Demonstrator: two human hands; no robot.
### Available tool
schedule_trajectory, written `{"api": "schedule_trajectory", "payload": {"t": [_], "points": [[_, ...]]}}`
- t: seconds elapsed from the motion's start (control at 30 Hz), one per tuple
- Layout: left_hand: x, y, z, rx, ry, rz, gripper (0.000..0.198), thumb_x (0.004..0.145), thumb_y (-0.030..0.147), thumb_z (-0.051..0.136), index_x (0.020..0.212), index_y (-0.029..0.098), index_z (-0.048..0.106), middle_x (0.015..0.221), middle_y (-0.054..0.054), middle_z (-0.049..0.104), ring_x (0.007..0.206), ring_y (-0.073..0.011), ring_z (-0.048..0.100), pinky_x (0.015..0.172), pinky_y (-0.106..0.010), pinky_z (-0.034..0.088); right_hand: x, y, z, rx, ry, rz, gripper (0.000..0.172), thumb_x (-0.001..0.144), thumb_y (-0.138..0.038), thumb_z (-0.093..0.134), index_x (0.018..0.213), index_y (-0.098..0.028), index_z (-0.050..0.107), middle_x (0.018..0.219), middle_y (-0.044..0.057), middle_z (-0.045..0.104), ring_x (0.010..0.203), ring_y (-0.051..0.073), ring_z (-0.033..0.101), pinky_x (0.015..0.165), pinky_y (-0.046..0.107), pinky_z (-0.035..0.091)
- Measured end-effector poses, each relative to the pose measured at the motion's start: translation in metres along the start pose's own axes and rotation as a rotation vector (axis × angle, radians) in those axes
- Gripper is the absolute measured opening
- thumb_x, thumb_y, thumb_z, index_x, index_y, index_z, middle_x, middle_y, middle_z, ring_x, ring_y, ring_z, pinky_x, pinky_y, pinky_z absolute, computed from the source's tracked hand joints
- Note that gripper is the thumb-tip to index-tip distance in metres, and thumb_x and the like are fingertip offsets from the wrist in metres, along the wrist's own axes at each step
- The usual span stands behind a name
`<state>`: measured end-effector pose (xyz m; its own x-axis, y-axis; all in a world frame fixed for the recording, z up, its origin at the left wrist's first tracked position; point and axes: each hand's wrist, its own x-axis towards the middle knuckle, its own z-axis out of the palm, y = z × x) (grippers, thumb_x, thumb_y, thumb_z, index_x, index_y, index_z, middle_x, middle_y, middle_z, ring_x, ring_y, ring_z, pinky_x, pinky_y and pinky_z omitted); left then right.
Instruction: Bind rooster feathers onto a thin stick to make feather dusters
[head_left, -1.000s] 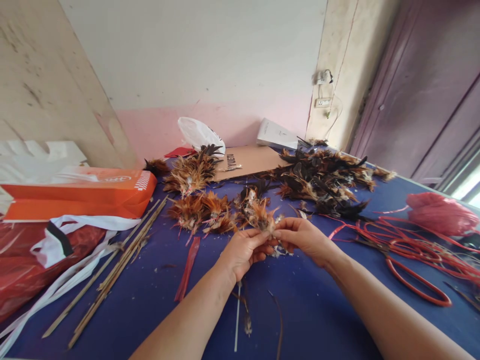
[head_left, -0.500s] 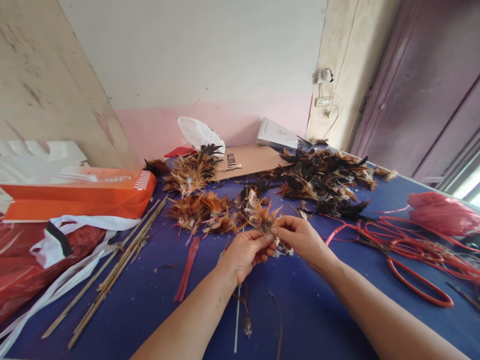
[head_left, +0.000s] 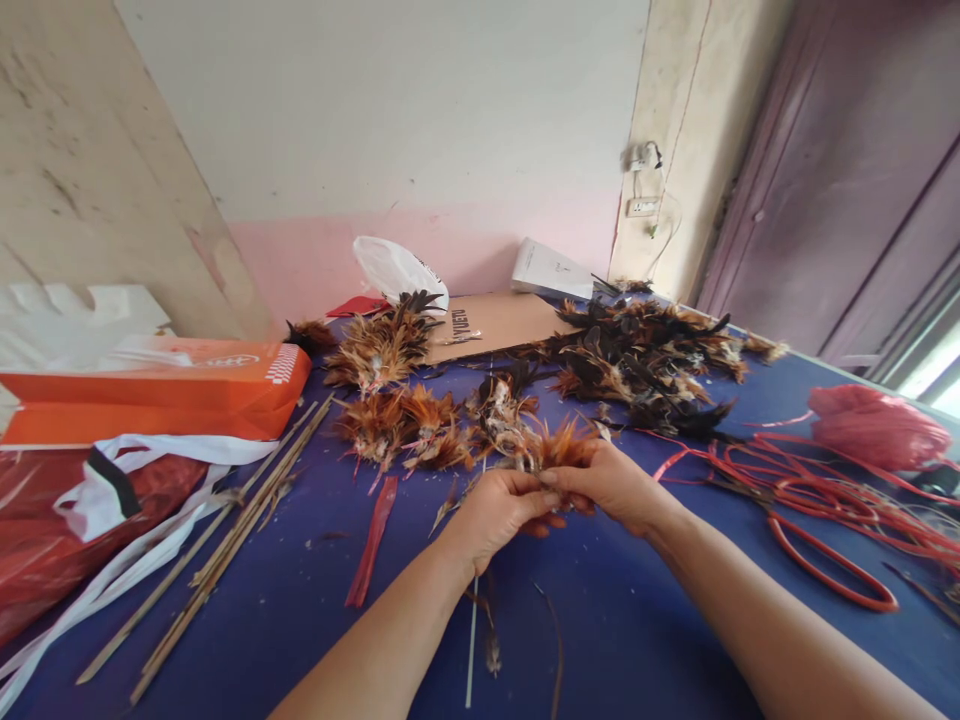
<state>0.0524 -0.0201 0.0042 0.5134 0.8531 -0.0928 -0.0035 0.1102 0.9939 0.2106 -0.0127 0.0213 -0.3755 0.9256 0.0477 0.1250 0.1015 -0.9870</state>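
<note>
Both of my hands meet at the middle of the blue table [head_left: 645,620]. My left hand [head_left: 499,510] and my right hand [head_left: 611,485] are closed on the base of a small orange-brown feather bunch [head_left: 559,447], whose tips fan up and away from me. Just beyond it lie several tied feather bunches [head_left: 405,425], and a big loose heap of dark and orange feathers [head_left: 645,360] spreads at the back right. A thin white stick [head_left: 471,640] lies on the table under my left wrist.
Thin bamboo sticks [head_left: 225,550] lie at the left beside a red strip [head_left: 371,540]. An orange box [head_left: 150,395], red and white bags [head_left: 90,510], a cardboard sheet [head_left: 495,320], red string with red-handled scissors [head_left: 825,560] and a pink bag [head_left: 877,430] ring the work area.
The feather bunch has swung down and to the right in my hands, its tips now fanned out more widely. My hands sit slightly lower and closer together.
</note>
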Motion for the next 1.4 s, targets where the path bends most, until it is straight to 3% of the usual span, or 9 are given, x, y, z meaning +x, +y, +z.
{"api": "schedule_trajectory", "payload": {"t": [0.17, 0.37, 0.63, 0.8, 0.93, 1.13, 1.4], "points": [[0.001, 0.001, 0.004, 0.065, 0.132, 0.088, 0.021, 0.068, 0.028, 0.062, 0.082, 0.013, 0.068, 0.077, -0.007, 0.069, 0.067, -0.0134, 0.061, 0.059, -0.022, 0.044, 0.000, -0.004, 0.003, -0.057, 0.075, -0.051, 0.014, 0.067, -0.027, 0.060, 0.063, -0.014, 0.061, 0.046, -0.003, 0.050, 0.041, 0.006, 0.041, 0.040, 0.019, 0.032], [0.002, -0.002, 0.006, 0.038, 0.214, 0.045, 0.016, 0.067, 0.027, 0.063, 0.067, 0.012, 0.068, 0.062, -0.006, 0.066, 0.053, -0.0107, 0.058, 0.053, -0.021, 0.042, 0.002, -0.002, 0.004, 0.032, 0.109, -0.066, 0.016, 0.063, -0.024, 0.064, 0.074, -0.013, 0.066, 0.070, 0.002, 0.065, 0.063, 0.013, 0.055, 0.062, 0.025, 0.044], [0.000, -0.002, 0.005, -0.117, 0.130, -0.046, 0.021, 0.059, 0.032, 0.070, 0.063, 0.011, 0.066, 0.058, -0.003, 0.063, 0.050, -0.0088, 0.055, 0.053, -0.021, 0.042, 0.002, -0.002, 0.007, -0.001, 0.066, -0.070, 0.013, 0.066, -0.025, 0.063, 0.068, -0.012, 0.063, 0.058, -0.001, 0.059, 0.052, 0.008, 0.050, 0.050, 0.020, 0.039], [0.004, 0.001, -0.003, -0.432, 0.184, -0.078, 0.020, 0.062, 0.025, 0.071, 0.076, 0.012, 0.066, 0.070, -0.005, 0.065, 0.061, -0.0103, 0.059, 0.053, -0.018, 0.043, 0.004, 0.002, 0.005, -0.008, 0.140, -0.058, 0.026, 0.069, -0.035, 0.061, 0.083, -0.013, 0.060, 0.061, -0.001, 0.056, 0.049, 0.006, 0.045, 0.044, 0.019, 0.033], [0.008, -0.001, -0.008, -0.632, 0.260, -0.108, 0.016, 0.065, 0.021, 0.069, 0.078, 0.011, 0.066, 0.070, -0.006, 0.065, 0.061, -0.0108, 0.059, 0.053, -0.019, 0.045, 0.004, 0.007, 0.005, -0.290, 0.213, -0.170, 0.034, 0.067, -0.030, 0.064, 0.097, -0.017, 0.057, 0.072, 0.000, 0.058, 0.057, 0.009, 0.049, 0.053, 0.021, 0.039], [0.009, -0.007, -0.008, -0.663, 0.256, -0.106, 0.015, 0.063, 0.020, 0.070, 0.075, 0.011, 0.065, 0.071, -0.005, 0.066, 0.056, -0.0084, 0.057, 0.056, -0.020, 0.046, -0.001, 0.008, 0.012, -0.825, 0.272, -0.402, 0.022, 0.070, -0.026, 0.061, 0.090, -0.019, 0.056, 0.074, 0.001, 0.056, 0.064, 0.012, 0.050, 0.060, 0.024, 0.039], [0.008, -0.006, -0.005, -0.534, 0.247, -0.099, 0.021, 0.058, 0.022, 0.073, 0.075, 0.012, 0.068, 0.070, -0.005, 0.066, 0.057, -0.0082, 0.056, 0.058, -0.020, 0.043, -0.005, 0.003, 0.010, -0.976, 0.243, -0.436, 0.013, 0.076, -0.029, 0.055, 0.085, -0.019, 0.054, 0.075, 0.002, 0.055, 0.065, 0.013, 0.051, 0.059, 0.023, 0.037]]}}
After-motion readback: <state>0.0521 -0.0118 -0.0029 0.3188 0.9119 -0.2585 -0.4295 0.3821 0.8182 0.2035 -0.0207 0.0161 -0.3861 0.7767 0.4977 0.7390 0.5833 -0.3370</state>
